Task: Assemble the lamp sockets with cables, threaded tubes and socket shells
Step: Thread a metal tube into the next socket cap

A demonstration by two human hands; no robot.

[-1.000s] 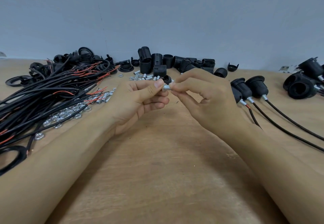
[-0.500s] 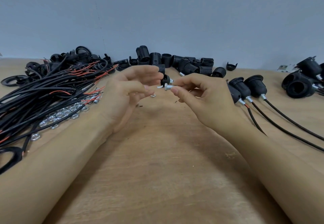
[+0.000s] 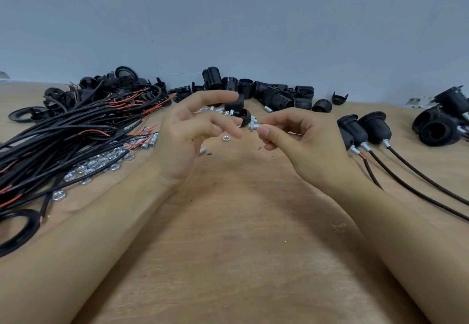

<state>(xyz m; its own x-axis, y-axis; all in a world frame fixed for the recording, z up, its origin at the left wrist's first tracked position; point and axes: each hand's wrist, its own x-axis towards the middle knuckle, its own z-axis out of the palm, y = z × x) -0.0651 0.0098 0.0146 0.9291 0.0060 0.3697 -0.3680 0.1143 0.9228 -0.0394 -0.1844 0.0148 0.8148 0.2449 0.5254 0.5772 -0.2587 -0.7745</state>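
Far left: cables (image 3: 63, 130) lie in one loose bundle w/ red-tipped leads pointing toward centre, so an end can be pulled w/o untangling the rest. I judge that is why they face inward. Black rings (image 3: 24, 115) and caps sit behind them, near the wall.

Nuts (image 3: 99, 163) are spread flat just beside the cable ends, w/ a few spare tubes (image 3: 148, 143) next to them. Small parts stay nearest the working zone. One loose nut (image 3: 225, 138) lies on the table (image 3: 241, 247) below the fingers.

Left hand (image 3: 187, 141): raised off the table, fingers apart and relaxed, holding nothing. I read it as ready to take the next part.

Centre: right hand (image 3: 291, 143) pinches a threaded tube (image 3: 253, 126) between thumb and forefinger, other fingers curled. The tube is horizontal, free end toward the left hand, w/ what looks like a nut at that end; too small to confirm. A black cap (image 3: 245, 116) sits on the table just behind the tube. Whether they touch, I cannot tell.

Shells (image 3: 279, 92) are stacked along the wall behind, approx. centre.

Right: three finished sockets (image 3: 365, 130) lie side by side, cables trailing toward me, kept well apart from raw stock. More black socket bodies (image 3: 439, 125) sit far right.

Step in hand, my judgement: tube sub-assy, prior to fitting the cap.
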